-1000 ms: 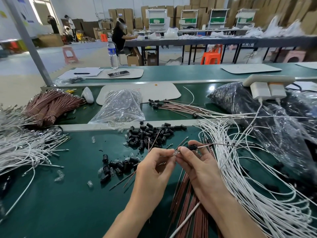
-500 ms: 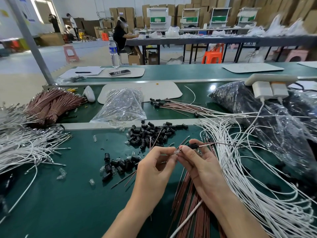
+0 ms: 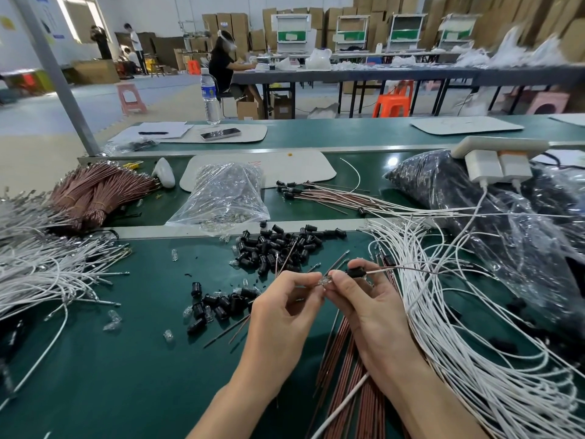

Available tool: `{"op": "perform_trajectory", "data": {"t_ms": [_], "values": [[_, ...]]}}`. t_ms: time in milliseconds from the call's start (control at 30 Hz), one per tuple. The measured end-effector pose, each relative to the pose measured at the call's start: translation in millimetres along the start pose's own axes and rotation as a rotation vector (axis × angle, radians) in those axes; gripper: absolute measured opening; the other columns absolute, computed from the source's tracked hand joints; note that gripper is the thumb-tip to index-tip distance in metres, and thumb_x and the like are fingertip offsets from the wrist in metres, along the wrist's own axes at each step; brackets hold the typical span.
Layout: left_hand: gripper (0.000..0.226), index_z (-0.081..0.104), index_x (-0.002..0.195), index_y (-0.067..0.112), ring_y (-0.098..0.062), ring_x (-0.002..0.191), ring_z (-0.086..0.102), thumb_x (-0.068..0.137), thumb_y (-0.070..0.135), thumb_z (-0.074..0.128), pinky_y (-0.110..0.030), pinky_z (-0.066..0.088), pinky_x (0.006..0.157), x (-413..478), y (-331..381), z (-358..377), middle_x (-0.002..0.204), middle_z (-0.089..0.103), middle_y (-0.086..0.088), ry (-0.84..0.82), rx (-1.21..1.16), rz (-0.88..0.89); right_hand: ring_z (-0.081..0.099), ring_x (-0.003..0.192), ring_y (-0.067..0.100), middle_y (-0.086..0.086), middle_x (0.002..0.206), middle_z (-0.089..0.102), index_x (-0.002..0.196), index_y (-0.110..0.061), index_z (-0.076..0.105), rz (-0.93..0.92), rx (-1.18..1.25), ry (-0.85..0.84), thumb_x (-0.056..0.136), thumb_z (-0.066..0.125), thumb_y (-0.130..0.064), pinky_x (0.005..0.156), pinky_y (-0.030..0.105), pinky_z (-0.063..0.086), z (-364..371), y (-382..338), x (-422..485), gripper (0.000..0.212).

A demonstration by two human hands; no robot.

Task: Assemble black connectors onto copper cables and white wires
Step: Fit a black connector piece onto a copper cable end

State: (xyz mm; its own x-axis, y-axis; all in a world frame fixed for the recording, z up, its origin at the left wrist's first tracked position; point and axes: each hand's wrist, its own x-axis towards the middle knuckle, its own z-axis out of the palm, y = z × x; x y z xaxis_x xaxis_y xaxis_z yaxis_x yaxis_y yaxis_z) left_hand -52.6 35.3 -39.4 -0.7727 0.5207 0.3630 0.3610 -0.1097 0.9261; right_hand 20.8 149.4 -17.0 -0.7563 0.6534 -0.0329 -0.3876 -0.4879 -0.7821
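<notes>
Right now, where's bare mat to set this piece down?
Best patch: the near-left green mat, bordered by the left white wires, the small connector cluster and your left hand. Crowded: copper cables and right white wires beside your right hand, connector pile ahead.

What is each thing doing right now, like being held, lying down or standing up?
left hand, pinching the clear piece
right hand, holding the black connector
loose connectors, scattered on the table
plastic bag, lying slumped
water bottle, standing upright
phone, lying flat
</notes>
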Motion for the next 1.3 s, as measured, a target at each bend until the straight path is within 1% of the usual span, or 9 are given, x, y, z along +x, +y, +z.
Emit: {"op": "perform_trajectory", "data": {"t_ms": [133, 300, 467, 633, 833, 967, 1133, 1233, 1300], "values": [[0.020, 0.072, 0.106, 0.025, -0.016, 0.095, 0.074, 0.093, 0.010, 0.070, -0.038, 0.060, 0.087, 0.0, -1.6, 0.8, 0.097, 0.077, 0.005, 0.009, -0.019, -0.002, 0.073, 0.076, 0.020, 0.015, 0.084, 0.073, 0.084, -0.021, 0.072, -0.002, -0.026, -0.025, 0.068, 0.077, -0.010, 0.068, 0.022, 0.059, 0.6, 1.2, -0.7, 0.020], [0.024, 0.071, 0.110, 0.028, -0.017, 0.096, 0.073, 0.095, 0.010, 0.068, -0.031, 0.059, 0.085, 1.4, -0.5, 0.0, 0.100, 0.075, 0.005, -0.005, -0.004, 0.035, 0.073, 0.069, 0.019, 0.014, 0.081, 0.073, 0.092, -0.014, 0.066, 0.004, -0.031, -0.035, 0.070, 0.076, -0.007, 0.066, 0.022, 0.059, 0.1, 0.4, 0.1, 0.025], [0.024, 0.071, 0.114, 0.024, -0.011, 0.099, 0.071, 0.093, 0.013, 0.071, -0.023, 0.056, 0.085, 4.5, -2.6, -2.0, 0.103, 0.070, 0.013, -0.020, 0.168, 0.139, 0.073, 0.072, 0.019, 0.014, 0.081, 0.074, 0.080, -0.021, 0.072, 0.039, -0.008, -0.031, 0.068, 0.077, -0.008, 0.065, 0.023, 0.059, -0.1, 1.2, 1.0, 0.018], [0.017, 0.068, 0.114, 0.029, -0.005, 0.096, 0.068, 0.097, 0.026, 0.066, -0.023, 0.056, 0.083, 3.3, -1.6, -4.4, 0.103, 0.064, 0.019, -0.006, 0.354, 0.254, 0.073, 0.072, 0.020, 0.014, 0.083, 0.074, 0.098, -0.012, 0.063, 0.082, -0.045, -0.056, 0.069, 0.077, -0.010, 0.067, 0.025, 0.060, -1.8, 0.3, 1.6, 0.032], [0.019, 0.063, 0.111, 0.028, -0.004, 0.092, 0.066, 0.099, 0.039, 0.053, -0.030, 0.056, 0.079, 0.8, 2.7, -4.6, 0.101, 0.062, 0.019, -0.009, 0.448, 0.287, 0.075, 0.078, 0.020, 0.013, 0.086, 0.074, 0.107, -0.008, 0.059, 0.159, -0.010, -0.124, 0.077, 0.073, -0.007, 0.069, 0.026, 0.060, -2.7, -3.0, 0.5, 0.033], [0.016, 0.064, 0.110, 0.026, -0.005, 0.093, 0.065, 0.101, 0.036, 0.058, -0.030, 0.055, 0.079, -0.5, 2.4, -4.4, 0.101, 0.062, 0.018, 0.004, 0.448, 0.276, 0.075, 0.076, 0.021, 0.015, 0.084, 0.075, 0.104, -0.008, 0.059, 0.173, 0.038, -0.097, 0.076, 0.073, -0.006, 0.068, 0.025, 0.060, -1.7, -0.1, 0.6, 0.031], [0.017, 0.068, 0.111, 0.025, -0.004, 0.095, 0.066, 0.096, 0.017, 0.068, -0.026, 0.055, 0.081, 0.2, 0.9, -3.1, 0.101, 0.066, 0.018, 0.011, 0.410, 0.275, 0.073, 0.069, 0.017, 0.011, 0.079, 0.073, 0.097, -0.010, 0.061, 0.145, 0.030, -0.033, 0.074, 0.072, -0.006, 0.063, 0.022, 0.059, -0.9, 3.0, 1.9, 0.026], [0.013, 0.069, 0.108, 0.022, -0.002, 0.093, 0.066, 0.096, 0.020, 0.068, -0.023, 0.055, 0.080, -0.4, 0.8, -2.7, 0.099, 0.066, 0.017, 0.016, 0.418, 0.287, 0.073, 0.070, 0.016, 0.011, 0.079, 0.073, 0.099, -0.009, 0.060, 0.146, 0.018, -0.053, 0.074, 0.072, -0.005, 0.064, 0.022, 0.059, -1.1, 2.7, 1.5, 0.028], [0.011, 0.067, 0.107, 0.026, -0.001, 0.091, 0.067, 0.096, 0.026, 0.064, -0.016, 0.053, 0.079, 0.2, 2.9, -3.1, 0.098, 0.067, 0.017, 0.043, 0.374, 0.281, 0.074, 0.075, 0.018, 0.013, 0.085, 0.075, 0.104, -0.006, 0.062, 0.156, 0.028, -0.084, 0.076, 0.073, -0.007, 0.067, 0.023, 0.060, -0.7, 0.5, 0.8, 0.031]]}}
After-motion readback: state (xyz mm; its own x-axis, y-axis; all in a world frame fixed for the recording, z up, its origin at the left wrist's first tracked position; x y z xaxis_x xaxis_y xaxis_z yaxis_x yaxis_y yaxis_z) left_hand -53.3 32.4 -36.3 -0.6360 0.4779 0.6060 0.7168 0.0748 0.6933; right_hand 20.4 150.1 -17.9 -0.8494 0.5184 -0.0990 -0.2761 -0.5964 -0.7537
